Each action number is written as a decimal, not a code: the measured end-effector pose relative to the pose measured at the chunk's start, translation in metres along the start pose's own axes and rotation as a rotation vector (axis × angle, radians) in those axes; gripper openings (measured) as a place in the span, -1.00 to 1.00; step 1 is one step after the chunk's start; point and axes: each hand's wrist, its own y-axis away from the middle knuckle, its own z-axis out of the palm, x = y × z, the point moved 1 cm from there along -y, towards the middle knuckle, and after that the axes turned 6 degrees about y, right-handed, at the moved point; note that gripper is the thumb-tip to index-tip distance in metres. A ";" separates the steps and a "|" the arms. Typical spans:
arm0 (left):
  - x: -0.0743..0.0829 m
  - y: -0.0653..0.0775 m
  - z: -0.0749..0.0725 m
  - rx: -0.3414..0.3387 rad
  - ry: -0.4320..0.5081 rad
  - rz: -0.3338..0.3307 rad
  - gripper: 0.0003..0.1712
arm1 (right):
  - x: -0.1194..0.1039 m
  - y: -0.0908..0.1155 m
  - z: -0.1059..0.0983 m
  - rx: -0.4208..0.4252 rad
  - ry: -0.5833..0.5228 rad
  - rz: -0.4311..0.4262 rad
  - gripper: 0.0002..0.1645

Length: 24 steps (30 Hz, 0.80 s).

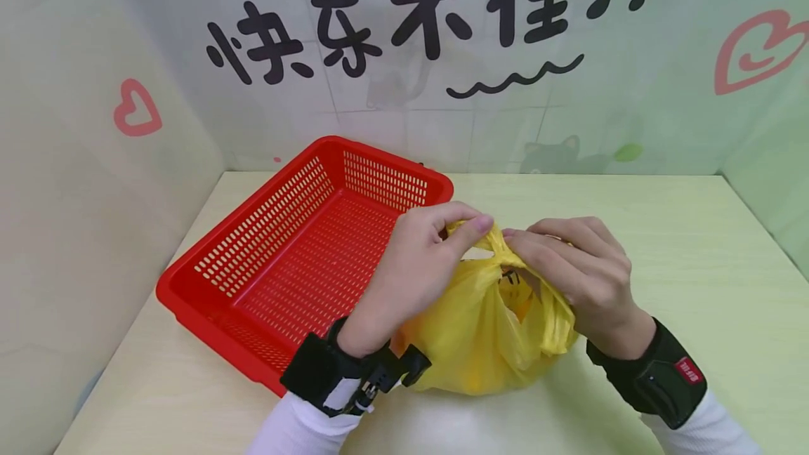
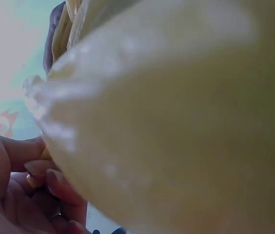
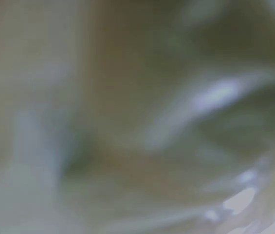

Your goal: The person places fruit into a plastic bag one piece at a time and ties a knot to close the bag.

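Observation:
A full yellow plastic bag [image 1: 470,346] sits on the table, its top gathered and twisted between the two hands. My left hand [image 1: 413,265] pinches a loop of the bag's top between thumb and fingers. On the other side, my right hand [image 1: 588,272] grips the bag just below the gathered neck, fingers bent over the plastic. Through a gap in the bag, something yellow-orange with dark marks shows; its kind is hidden. In the left wrist view the bag [image 2: 176,146] fills most of the picture beside the left fingers. Blurred plastic [image 3: 176,122] covers the right wrist view.
A red plastic basket [image 1: 215,339] with slotted walls stands left of the bag, close to the left forearm, and nothing shows inside it. Pale wooden tabletop [image 1: 682,251] extends to the right. A printed backdrop [image 1: 411,132] closes off the back and sides.

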 end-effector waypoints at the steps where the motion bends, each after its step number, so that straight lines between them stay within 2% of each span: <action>1: 0.000 0.000 -0.001 0.016 -0.012 0.014 -0.77 | 0.000 0.000 -0.001 -0.012 -0.012 0.008 -0.68; 6: 0.001 0.002 -0.007 0.038 -0.070 0.041 -0.82 | 0.001 -0.004 -0.009 -0.133 -0.057 0.022 -0.66; 13: 0.003 0.005 -0.017 0.025 -0.120 0.057 -0.82 | 0.006 -0.013 -0.027 -0.434 -0.206 0.084 -0.50; 15: 0.004 0.005 -0.019 0.020 -0.115 0.055 -0.82 | 0.006 -0.015 -0.030 -0.489 -0.259 0.117 -0.48; 17: 0.005 0.005 -0.020 0.013 -0.107 0.054 -0.83 | 0.006 -0.018 -0.033 -0.531 -0.263 0.134 -0.47; 20: 0.007 0.006 -0.024 0.031 -0.115 0.070 -0.85 | 0.007 -0.023 -0.038 -0.517 -0.239 0.167 -0.48; 24: 0.011 0.006 -0.029 0.066 -0.144 0.102 -0.87 | 0.009 -0.030 -0.044 -0.388 -0.112 0.179 -0.45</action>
